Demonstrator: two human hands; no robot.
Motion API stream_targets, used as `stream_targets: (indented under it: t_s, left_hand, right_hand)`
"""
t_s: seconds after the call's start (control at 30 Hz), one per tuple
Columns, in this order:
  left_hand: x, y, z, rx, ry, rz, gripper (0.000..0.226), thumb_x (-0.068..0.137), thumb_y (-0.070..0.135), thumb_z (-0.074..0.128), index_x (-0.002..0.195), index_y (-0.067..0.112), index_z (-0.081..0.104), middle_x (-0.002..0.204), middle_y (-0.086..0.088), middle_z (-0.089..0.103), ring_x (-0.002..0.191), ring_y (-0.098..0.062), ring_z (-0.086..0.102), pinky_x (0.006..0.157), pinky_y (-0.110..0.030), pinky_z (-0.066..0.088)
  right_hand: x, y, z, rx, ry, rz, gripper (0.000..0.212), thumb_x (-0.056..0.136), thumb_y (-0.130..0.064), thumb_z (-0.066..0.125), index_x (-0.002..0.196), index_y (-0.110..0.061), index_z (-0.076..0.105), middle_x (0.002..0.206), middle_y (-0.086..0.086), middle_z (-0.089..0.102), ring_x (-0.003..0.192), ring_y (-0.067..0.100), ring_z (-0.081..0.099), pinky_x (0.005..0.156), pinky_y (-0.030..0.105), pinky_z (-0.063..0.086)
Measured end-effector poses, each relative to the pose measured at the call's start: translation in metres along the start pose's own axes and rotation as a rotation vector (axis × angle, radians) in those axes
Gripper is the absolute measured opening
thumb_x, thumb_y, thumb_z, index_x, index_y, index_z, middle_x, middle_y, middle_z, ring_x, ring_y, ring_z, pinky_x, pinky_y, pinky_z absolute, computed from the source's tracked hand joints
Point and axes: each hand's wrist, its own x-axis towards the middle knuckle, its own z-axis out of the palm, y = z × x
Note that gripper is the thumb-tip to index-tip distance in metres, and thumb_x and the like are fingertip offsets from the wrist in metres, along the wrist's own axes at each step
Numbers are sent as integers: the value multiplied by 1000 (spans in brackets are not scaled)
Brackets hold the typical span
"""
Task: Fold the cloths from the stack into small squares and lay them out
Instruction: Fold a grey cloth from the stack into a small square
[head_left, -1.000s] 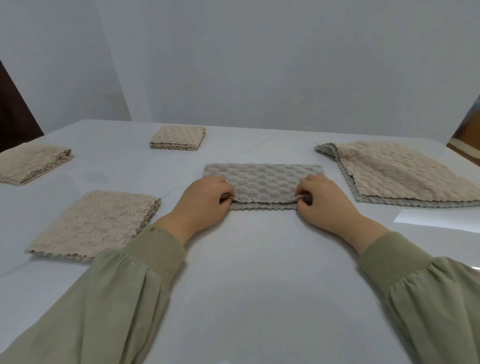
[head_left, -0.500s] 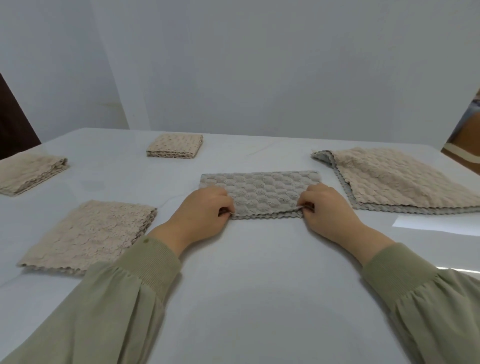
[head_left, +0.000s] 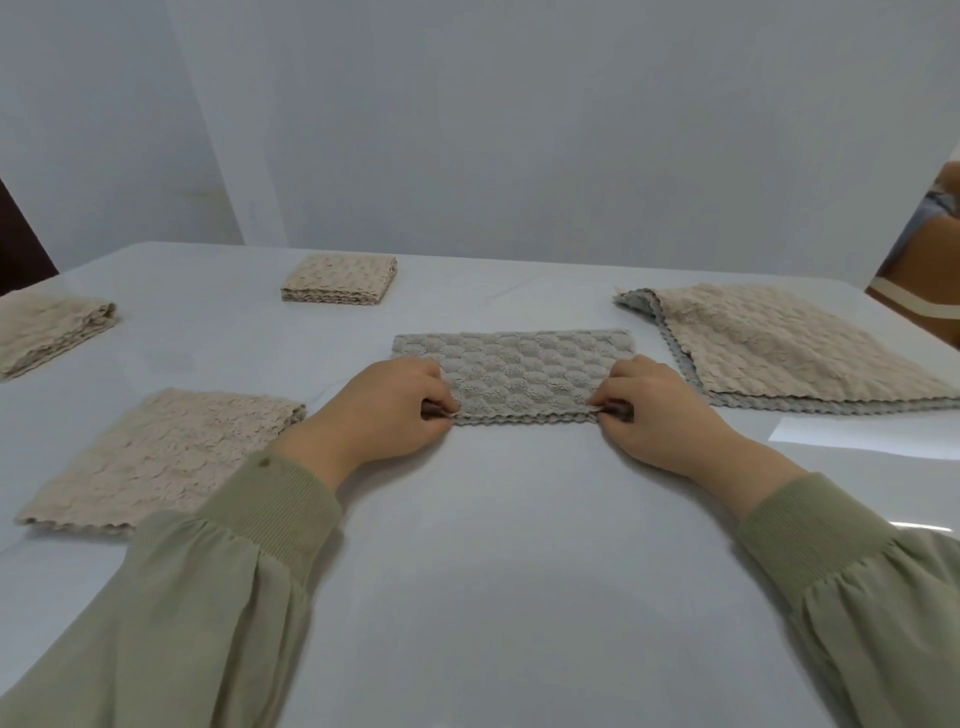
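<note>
Over the front of the white table (head_left: 493, 571) two green-sleeved arms reach in. The left hand (head_left: 387, 410) and right hand (head_left: 657, 415) each pinch a near corner of the grey cloth (head_left: 514, 374) with curled fingers; it lies flat at the table's middle, folded into a long strip. A folded beige cloth (head_left: 166, 452) lies toward the left edge and the stack (head_left: 779, 343) - beige over grey - by the right edge, while farther back a second folded cloth (head_left: 47, 327) sits at the left edge and a small beige square (head_left: 340, 279) near the far edge.
</note>
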Motion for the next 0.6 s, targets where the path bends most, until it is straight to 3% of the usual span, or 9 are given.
stream_targets:
  t_s: [0.13,0.27,0.37,0.43,0.5,0.6]
  left_hand:
    - [0,4,-4,15,-46,-36,20,85,18,61,101,21,73,97,7,62,96,-13,55,83,-21,40]
    - [-1,8,-6,43,-67,-57,24,82,10,58,97,20,74,98,7,67,96,-13,58,82,-18,39]
    - [-5,15,-14,-123,-158,-117,23,79,7,60,89,22,75,90,12,67,87,-6,60,85,-21,46]
    - [-8,19,-22,-296,-210,-178,17,81,12,63,84,24,75,84,12,69,77,0,60,78,-18,49]
    - [-4,23,-24,-409,-100,-234,14,87,22,61,86,22,75,85,7,70,72,-1,57,71,-18,46]
    - [19,32,-15,-236,121,-292,25,94,22,47,106,20,69,109,4,66,98,-11,56,87,-28,43]
  right_hand:
    - [1,2,-2,-33,-34,0,15,79,-13,68,92,-14,74,83,3,63,83,25,54,76,34,43]
    - [1,3,-2,-80,-10,-40,11,75,-3,67,79,-11,74,75,3,66,76,30,58,69,37,45]
    - [-3,-1,-7,-86,-33,-69,17,69,-8,53,65,-13,69,63,-2,63,68,25,55,66,30,36]
    - [-5,-6,-13,-71,-49,-48,24,72,-19,43,54,-14,58,54,-3,54,62,21,48,64,30,34]
    - [-1,-11,-16,-34,40,17,33,77,-26,36,49,-10,45,48,2,45,57,22,42,60,31,32]
    - [26,-26,-14,31,211,201,33,89,-18,40,66,-3,59,66,10,59,70,26,51,65,37,42]
